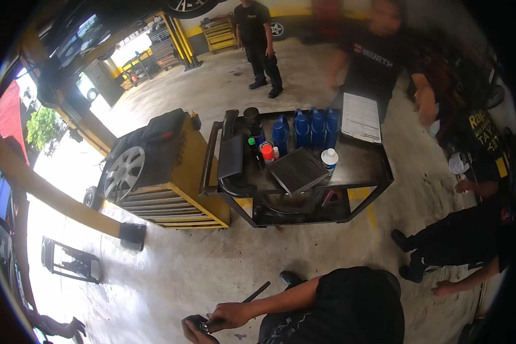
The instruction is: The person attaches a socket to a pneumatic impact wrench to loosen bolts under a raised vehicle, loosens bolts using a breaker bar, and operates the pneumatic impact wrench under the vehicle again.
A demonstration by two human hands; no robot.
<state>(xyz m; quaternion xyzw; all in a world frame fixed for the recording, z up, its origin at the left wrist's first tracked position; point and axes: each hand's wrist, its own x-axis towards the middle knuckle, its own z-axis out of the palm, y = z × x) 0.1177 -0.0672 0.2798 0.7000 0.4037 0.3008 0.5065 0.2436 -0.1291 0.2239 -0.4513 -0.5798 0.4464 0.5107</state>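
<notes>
My hands meet at the bottom edge, low over the concrete floor (212, 269). My right hand (230, 315), on a bare forearm that comes in from the right, is closed around a thin dark rod-like tool (256, 293) that sticks up and to the right. My left hand (196, 329) is curled right beside it, gripping a small dark object (204, 327) where the two hands touch. What that object is cannot be made out. My black shirt (349, 309) fills the lower middle, and a dark shoe (291, 278) shows just above my forearm.
A black cart (378, 172) ahead carries blue bottles (309, 127), a pleated grey filter (298, 169), a red-capped can (267, 152) and a paper sheet (361, 117). A yellow tool chest (177, 200) beside it bears a wheel (123, 172). Two people stand behind; another crouches (458, 235) at right.
</notes>
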